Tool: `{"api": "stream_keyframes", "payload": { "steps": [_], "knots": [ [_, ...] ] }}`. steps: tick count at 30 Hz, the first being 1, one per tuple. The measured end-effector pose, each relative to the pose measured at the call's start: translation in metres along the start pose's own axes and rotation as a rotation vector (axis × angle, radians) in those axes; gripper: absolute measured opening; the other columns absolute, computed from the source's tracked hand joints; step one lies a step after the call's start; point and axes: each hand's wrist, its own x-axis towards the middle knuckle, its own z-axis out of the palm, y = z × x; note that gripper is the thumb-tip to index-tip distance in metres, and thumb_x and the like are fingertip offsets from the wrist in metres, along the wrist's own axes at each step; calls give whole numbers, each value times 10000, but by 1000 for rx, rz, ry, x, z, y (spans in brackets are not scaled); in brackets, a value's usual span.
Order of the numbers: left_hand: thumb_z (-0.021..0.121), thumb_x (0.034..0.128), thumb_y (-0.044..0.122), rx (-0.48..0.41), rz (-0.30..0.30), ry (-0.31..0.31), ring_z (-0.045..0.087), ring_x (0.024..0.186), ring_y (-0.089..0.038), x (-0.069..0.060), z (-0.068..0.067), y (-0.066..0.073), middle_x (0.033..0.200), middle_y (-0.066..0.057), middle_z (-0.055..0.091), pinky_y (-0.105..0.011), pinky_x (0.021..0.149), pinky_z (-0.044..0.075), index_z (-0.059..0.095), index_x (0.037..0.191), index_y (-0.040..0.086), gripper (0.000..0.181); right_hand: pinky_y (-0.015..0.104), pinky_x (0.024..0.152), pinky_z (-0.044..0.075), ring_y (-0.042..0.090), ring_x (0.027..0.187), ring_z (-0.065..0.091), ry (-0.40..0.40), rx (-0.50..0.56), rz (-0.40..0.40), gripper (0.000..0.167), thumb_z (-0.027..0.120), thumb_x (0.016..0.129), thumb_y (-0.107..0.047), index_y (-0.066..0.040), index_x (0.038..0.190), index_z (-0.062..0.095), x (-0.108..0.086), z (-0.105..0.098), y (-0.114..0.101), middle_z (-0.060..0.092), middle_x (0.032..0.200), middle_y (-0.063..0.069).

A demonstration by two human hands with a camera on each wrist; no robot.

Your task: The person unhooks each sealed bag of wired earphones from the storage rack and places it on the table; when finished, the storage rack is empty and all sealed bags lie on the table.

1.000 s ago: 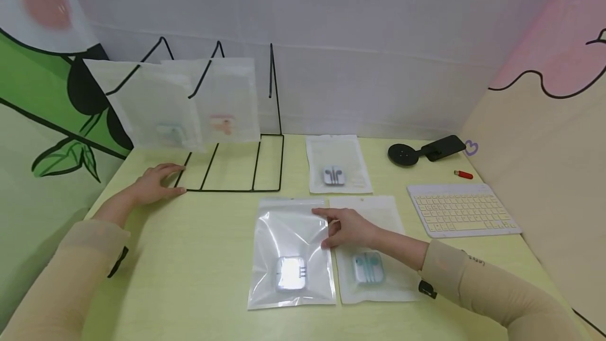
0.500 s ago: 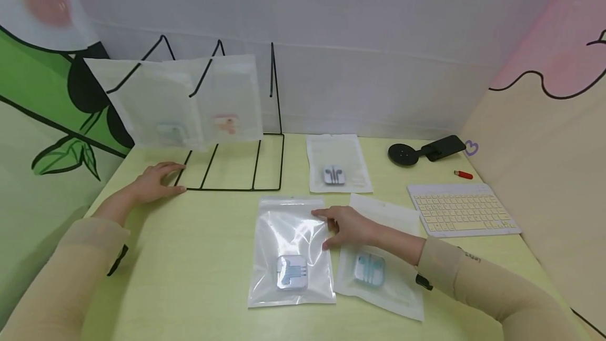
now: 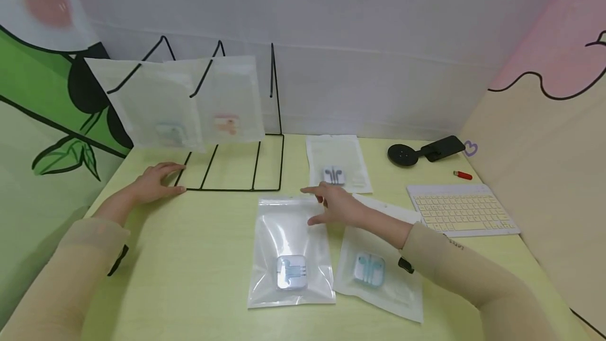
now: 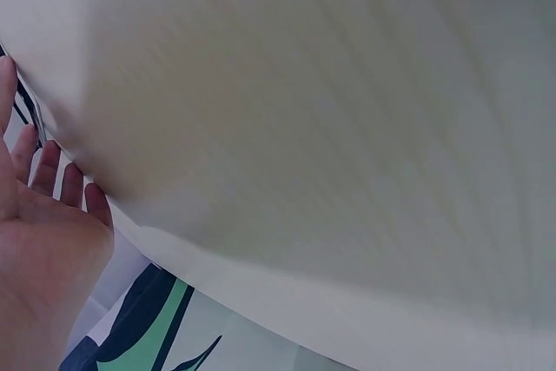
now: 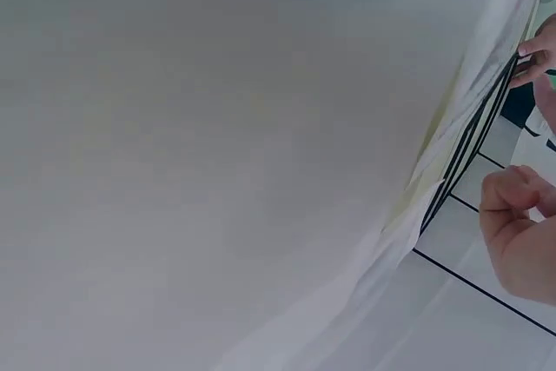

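My left hand (image 3: pixel 153 183) touches the front left corner of a black wire rack (image 3: pixel 241 190), its thumb and fingers apart. Two frosted bags (image 3: pixel 151 93) (image 3: pixel 232 88) with earphone cases hang on the rack's prongs. Over the upper right edge of a shiny clear zip bag (image 3: pixel 270 236) hovers my right hand (image 3: pixel 338 204), thumb and index finger spread and nothing between them. A white earphone case (image 3: pixel 291 272) shows inside this bag. Beside it, a frosted bag (image 3: pixel 397 288) with a teal earphone case (image 3: pixel 369 269) lies tilted under the right forearm.
Behind the right hand lies another frosted bag (image 3: pixel 331 146) with earphones. A white keyboard (image 3: pixel 464 209), a red USB stick (image 3: pixel 462 175) and a black folding stand (image 3: pixel 426 151) are on the right. The rack's third prong (image 3: pixel 272 67) carries no bag.
The right hand has moved up and left from between the two front bags, and its fingers have spread. The teal earphone bag has turned, its lower end shifting right. The left hand stays put.
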Motion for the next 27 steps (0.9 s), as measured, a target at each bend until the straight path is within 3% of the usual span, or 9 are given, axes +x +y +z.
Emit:
{"api": "stream_keyframes", "payload": {
  "steps": [5,11,19,27],
  "knots": [
    [632,877,456,-10,-5,1,179,1270,-600,1,1,-3,1473,-317,194,-754,906,200,343,1437,39,756,268,645,393,226,757,469,73,30,-57,749,814,737,-319,-138,1386,488,30,-7,5,544,1030,160],
    [639,876,443,-17,-6,-2,177,1270,-600,1,1,-2,1469,-321,196,-748,910,202,343,1437,32,756,335,796,443,330,1008,519,96,43,-82,736,814,742,-299,-130,1381,491,66,-11,16,529,1165,180],
    [632,880,447,-7,-13,-3,174,1277,-594,-1,1,0,1472,-319,196,-740,921,208,334,1441,30,760,444,1077,319,286,1322,324,-4,3,-96,743,800,754,-328,-165,1399,471,101,-14,23,403,1417,98],
    [641,879,427,-7,1,7,186,1267,-600,0,0,-1,1462,-325,213,-742,911,213,341,1437,28,749,481,1129,233,300,1408,213,-110,0,-59,816,794,755,-354,-180,1445,395,124,-6,31,256,1525,124]
  ]
}}
